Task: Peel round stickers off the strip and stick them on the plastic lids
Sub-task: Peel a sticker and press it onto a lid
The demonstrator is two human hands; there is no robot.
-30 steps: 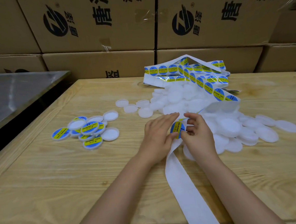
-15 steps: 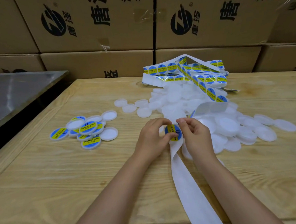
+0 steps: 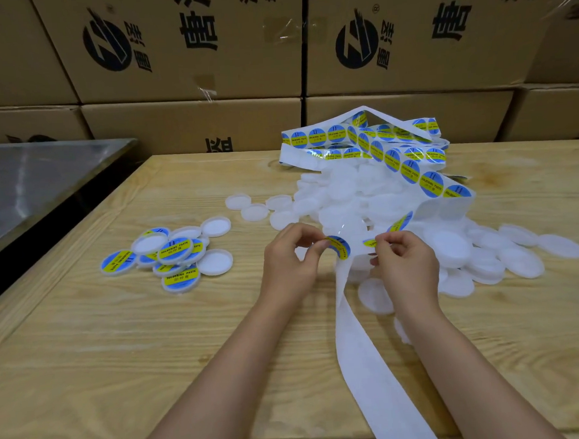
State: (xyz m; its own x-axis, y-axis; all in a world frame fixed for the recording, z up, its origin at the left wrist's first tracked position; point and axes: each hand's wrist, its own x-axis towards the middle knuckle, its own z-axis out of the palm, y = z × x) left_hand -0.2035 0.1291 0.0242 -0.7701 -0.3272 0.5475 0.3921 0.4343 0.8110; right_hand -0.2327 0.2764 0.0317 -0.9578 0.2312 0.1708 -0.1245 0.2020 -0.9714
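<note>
My left hand (image 3: 288,263) pinches a round blue-and-yellow sticker (image 3: 339,247) by its edge, lifted off the white backing strip (image 3: 362,360). My right hand (image 3: 404,267) pinches the strip just right of the sticker, where another sticker's edge shows. The strip runs from a tangled heap of stickers (image 3: 371,144) at the back, down past my hands and off the table's front edge. A large pile of plain white plastic lids (image 3: 450,244) lies behind and right of my hands. A small group of stickered lids (image 3: 176,255) lies at the left.
The wooden table (image 3: 121,362) carries everything. Stacked cardboard boxes (image 3: 185,43) form a wall behind it. A grey metal surface (image 3: 28,186) stands at the far left, across a dark gap. A few loose plain lids (image 3: 254,211) lie between the two groups.
My hands have moved apart. The sticker that both hands held on the strip has come away in my left hand, and my right hand has slid right along the strip.
</note>
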